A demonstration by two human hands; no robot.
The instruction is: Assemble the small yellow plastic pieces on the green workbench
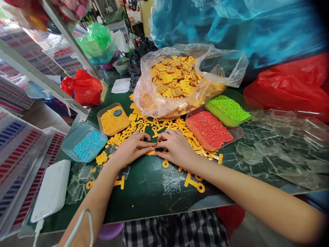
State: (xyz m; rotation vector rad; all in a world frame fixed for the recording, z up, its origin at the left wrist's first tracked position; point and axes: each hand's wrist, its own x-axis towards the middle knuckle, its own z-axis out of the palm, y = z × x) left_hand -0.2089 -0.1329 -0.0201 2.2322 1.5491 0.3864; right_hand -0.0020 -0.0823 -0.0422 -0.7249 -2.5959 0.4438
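My left hand and my right hand meet fingertip to fingertip over the middle of the green table. Both are closed in a pinch on a small yellow plastic piece, mostly hidden by the fingers. Just beyond the fingers spreads a pile of similar yellow plastic pieces, some with a ring at one end. Near my right wrist lie loose yellow pieces. A tray of yellow beads and a tray of blue beads stand left of my left hand. Red beads in a tray sit beyond my right forearm.
A clear bag full of yellow pieces stands at the back. Green beads fill a tray beside the red ones. Clear plastic pieces cover the right side. A white power bank with a cable lies at the left edge.
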